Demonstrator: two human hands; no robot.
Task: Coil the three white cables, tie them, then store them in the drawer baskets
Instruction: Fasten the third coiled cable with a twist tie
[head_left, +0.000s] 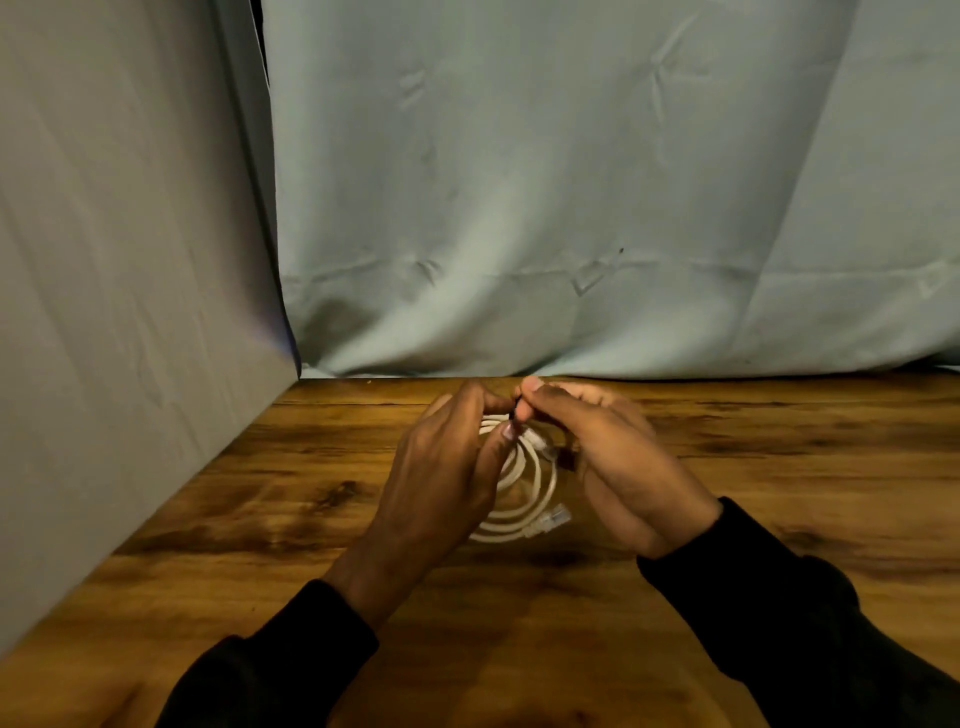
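Observation:
A white cable (524, 499), wound into a round coil, is held just above the wooden table (260, 493) between both hands. A clear plug (553, 518) sticks out at the coil's lower right and another plug end lies near its top. My left hand (441, 478) grips the coil's left side, thumb against the strands. My right hand (608, 457) pinches a thin dark tie (516, 413) at the top of the coil, where the fingertips of both hands meet. Only this one cable is in view.
Pale cloth hangs behind the table (571, 208), and a grey cloth panel (130, 286) walls off the left side. Both forearms wear black sleeves. No drawer or basket shows in the head view.

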